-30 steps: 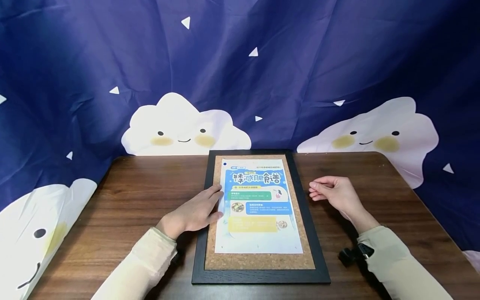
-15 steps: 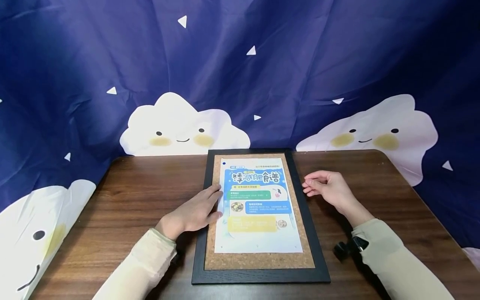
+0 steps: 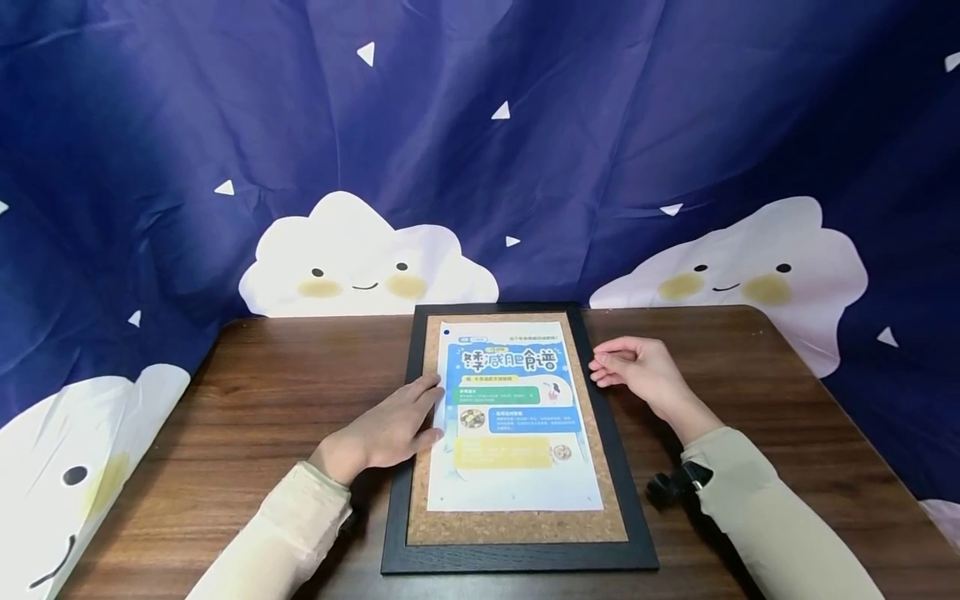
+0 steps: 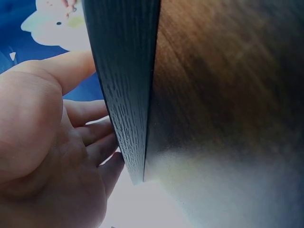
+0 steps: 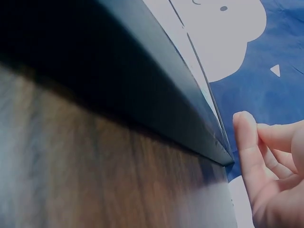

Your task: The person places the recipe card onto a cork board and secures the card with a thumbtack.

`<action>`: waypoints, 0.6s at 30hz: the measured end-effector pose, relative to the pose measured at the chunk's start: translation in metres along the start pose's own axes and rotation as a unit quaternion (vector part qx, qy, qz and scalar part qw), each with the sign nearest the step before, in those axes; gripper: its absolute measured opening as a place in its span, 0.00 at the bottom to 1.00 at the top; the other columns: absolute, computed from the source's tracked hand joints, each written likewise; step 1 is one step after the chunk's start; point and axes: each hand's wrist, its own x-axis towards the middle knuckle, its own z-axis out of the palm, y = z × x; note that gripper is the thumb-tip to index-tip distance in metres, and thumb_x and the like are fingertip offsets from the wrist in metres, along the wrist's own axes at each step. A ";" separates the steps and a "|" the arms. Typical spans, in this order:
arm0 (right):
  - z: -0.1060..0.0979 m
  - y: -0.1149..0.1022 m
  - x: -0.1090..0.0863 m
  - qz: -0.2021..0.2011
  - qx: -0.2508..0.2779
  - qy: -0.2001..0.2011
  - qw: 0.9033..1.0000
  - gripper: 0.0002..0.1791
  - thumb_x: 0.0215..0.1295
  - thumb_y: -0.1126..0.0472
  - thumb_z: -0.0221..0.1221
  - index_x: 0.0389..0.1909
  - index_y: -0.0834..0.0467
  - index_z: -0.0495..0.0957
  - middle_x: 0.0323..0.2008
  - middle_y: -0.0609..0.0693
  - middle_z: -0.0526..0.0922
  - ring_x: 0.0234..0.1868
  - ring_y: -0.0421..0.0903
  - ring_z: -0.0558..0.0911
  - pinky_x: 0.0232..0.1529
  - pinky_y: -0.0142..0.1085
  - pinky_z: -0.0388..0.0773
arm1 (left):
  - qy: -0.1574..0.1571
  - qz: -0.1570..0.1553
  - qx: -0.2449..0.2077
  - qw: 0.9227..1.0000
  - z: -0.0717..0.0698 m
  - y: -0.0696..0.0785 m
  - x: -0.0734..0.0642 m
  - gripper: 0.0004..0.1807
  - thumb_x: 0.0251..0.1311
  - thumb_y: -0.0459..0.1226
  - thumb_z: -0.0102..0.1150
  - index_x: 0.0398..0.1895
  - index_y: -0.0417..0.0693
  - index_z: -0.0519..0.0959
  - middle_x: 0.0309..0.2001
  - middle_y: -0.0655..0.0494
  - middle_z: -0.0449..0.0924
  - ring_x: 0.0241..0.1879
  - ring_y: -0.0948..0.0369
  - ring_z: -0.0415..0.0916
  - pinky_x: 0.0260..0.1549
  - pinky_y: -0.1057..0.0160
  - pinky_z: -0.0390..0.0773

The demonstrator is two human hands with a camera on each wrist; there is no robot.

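A printed poster with blue, green and yellow blocks lies on a cork board in a black frame. A dark blue round pushpin head shows at the poster's top left corner. My left hand rests across the frame's left side, its fingertips on the poster's left edge. From below, the left wrist view shows that palm beside the frame's outer edge. Over the frame's right side, my right hand holds thumb and index fingertip together; I cannot tell whether something small is between them.
The framed board lies on a dark brown wooden table. Behind it hangs a navy curtain with smiling clouds and white triangles. A black wrist device sits under my right sleeve, to the right of the frame.
My right hand has moved left, from above the table to over the frame's right edge, fingertips still together. The left hand stays in place on the board.
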 end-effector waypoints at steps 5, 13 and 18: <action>0.005 -0.004 0.006 0.005 0.021 -0.006 1.000 0.19 0.82 0.70 0.56 0.64 0.79 0.75 0.54 0.75 0.87 0.39 0.42 0.93 0.46 0.36 0.91 | -0.004 -0.004 -0.006 1.000 0.001 -0.001 -0.001 0.38 0.81 0.42 0.59 0.82 0.28 0.60 0.86 0.32 0.50 0.86 0.38 0.50 0.81 0.38 0.61; 0.014 -0.004 0.026 0.009 0.044 -0.005 0.999 0.19 0.80 0.72 0.56 0.64 0.81 0.73 0.53 0.75 0.87 0.37 0.42 0.93 0.45 0.36 0.91 | -0.008 -0.012 0.007 1.000 -0.003 0.003 -0.003 0.37 0.82 0.42 0.58 0.82 0.29 0.60 0.86 0.33 0.50 0.86 0.40 0.51 0.82 0.41 0.61; 0.017 -0.007 0.036 0.023 0.054 -0.017 0.998 0.18 0.80 0.73 0.56 0.63 0.82 0.73 0.50 0.74 0.89 0.36 0.42 0.93 0.43 0.35 0.91 | -0.002 0.000 -0.009 1.000 -0.002 0.001 -0.003 0.37 0.81 0.42 0.58 0.82 0.28 0.60 0.86 0.32 0.50 0.86 0.39 0.50 0.82 0.39 0.60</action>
